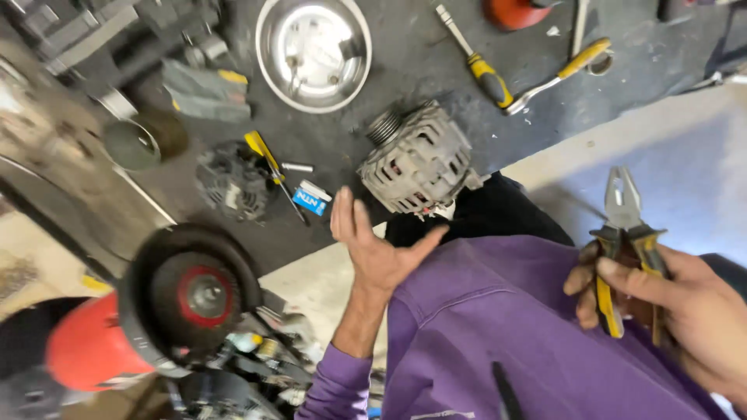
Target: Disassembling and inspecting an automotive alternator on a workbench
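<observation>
Held pliers (627, 247) in right hand (685, 307), lower right of frame, handles clasped, nose up, ready to work. Raised left hand (377, 253) at centre, palm spread, grasping nothing, just below grey alternator (419, 159) lying on dark mat (436, 62).

My right hand (685, 299) gripped yellow-handled pliers (626, 249), their jaws pointing up and away over the pale floor. My left hand (373, 249) was raised open and empty, just off the near edge of the dark workbench (436, 62). An alternator (420, 159) lay at that edge, a steel bowl (313, 50) near the far edge.
</observation>
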